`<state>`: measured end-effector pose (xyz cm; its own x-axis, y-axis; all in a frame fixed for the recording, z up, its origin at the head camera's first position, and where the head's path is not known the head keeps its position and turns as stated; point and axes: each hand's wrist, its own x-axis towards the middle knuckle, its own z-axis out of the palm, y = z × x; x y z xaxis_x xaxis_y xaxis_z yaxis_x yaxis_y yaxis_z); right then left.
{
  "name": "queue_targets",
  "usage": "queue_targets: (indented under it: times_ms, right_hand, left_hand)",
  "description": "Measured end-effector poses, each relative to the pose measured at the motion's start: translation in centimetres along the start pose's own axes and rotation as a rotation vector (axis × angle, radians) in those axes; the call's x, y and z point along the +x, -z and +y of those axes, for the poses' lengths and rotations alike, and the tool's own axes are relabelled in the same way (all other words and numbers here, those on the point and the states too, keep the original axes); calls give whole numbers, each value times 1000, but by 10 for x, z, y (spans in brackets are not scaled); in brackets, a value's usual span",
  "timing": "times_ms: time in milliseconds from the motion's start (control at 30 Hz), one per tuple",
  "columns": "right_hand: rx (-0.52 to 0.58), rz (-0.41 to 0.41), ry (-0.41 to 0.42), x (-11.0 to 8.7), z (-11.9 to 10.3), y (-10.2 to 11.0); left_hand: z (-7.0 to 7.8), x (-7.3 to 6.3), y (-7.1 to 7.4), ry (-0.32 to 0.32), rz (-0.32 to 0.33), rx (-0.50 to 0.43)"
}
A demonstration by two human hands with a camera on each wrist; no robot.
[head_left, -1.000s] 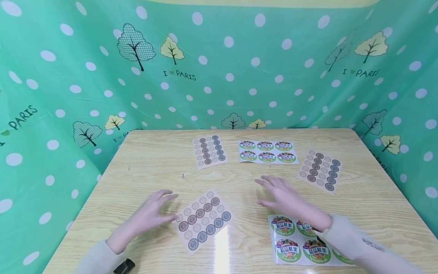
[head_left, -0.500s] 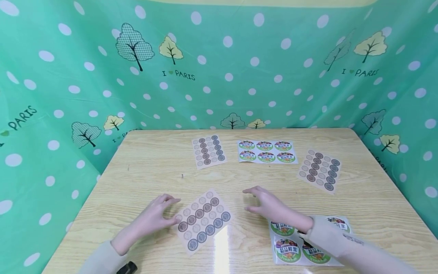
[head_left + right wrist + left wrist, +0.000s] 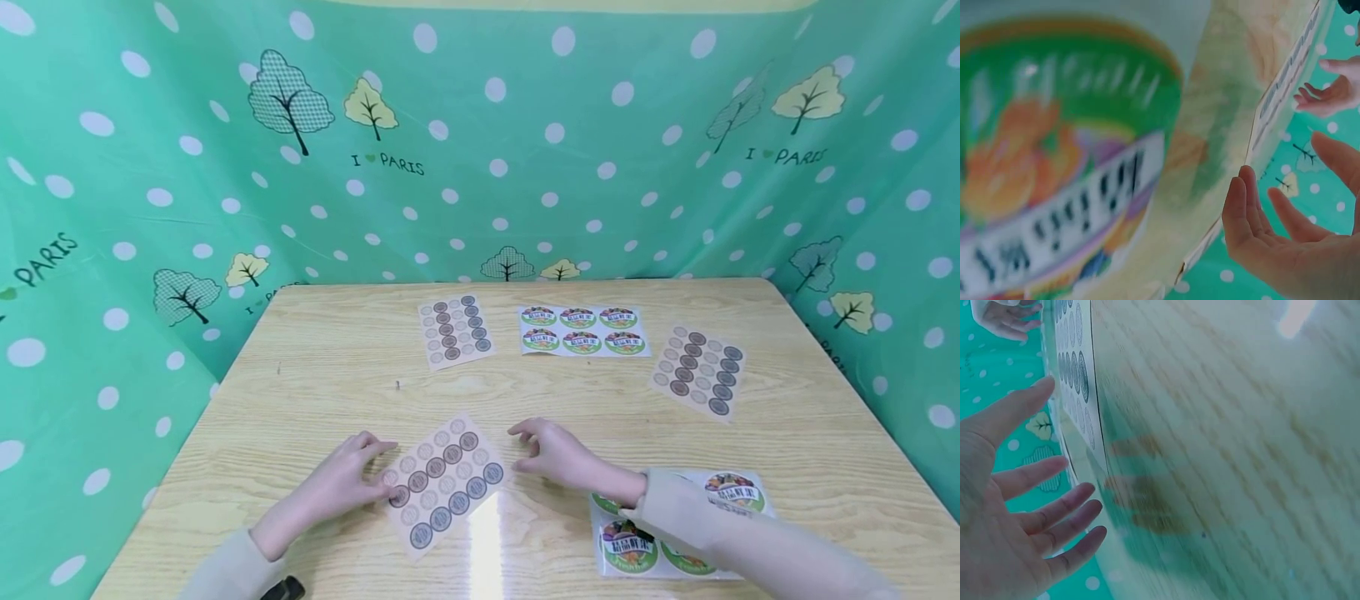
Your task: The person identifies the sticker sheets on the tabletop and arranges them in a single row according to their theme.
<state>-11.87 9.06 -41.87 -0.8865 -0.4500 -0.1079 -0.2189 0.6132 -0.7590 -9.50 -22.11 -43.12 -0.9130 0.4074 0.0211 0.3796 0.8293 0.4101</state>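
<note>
A sheet of round coin-like stickers (image 3: 444, 479), in pale, brown and dark grey rows, lies flat and slanted between my two hands in the head view. My left hand (image 3: 341, 482) is at its left corner, thumb tip over the edge; whether it touches cannot be told. Relaxed, spread fingers of this hand (image 3: 1029, 512) show in the left wrist view, holding nothing. My right hand (image 3: 557, 454) hovers beside the sheet's right corner, fingers loosely bent and nothing held. Under the right forearm lies a large fruit-label sticker sheet (image 3: 609, 557), partly hidden by the sleeve.
Toward the back of the wooden table (image 3: 322, 358) lie a second coin-sticker sheet (image 3: 456, 332), a smaller fruit-label sheet (image 3: 584, 331) and, at right, a third coin-sticker sheet (image 3: 699, 372). A green dotted curtain (image 3: 480, 200) encloses the table's back and sides.
My right hand has moved left and slightly toward me, from above the table to beside the middle coin-sticker sheet. My left hand has shifted slightly right and down. The sheets stay put.
</note>
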Motion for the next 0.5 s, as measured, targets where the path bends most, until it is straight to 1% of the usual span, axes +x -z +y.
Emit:
queue_targets:
  times_ms: [200, 300, 500]
  right_hand:
    - [10, 7, -13, 2, -1, -9]
    - [5, 12, -26, 3, -1, -13]
    - [-11, 21, -16, 6, 0, -20]
  left_hand:
    - [0, 0, -3, 37, -22, -25]
    - [1, 0, -4, 52, -19, -32]
    - [3, 1, -4, 81, -14, -28]
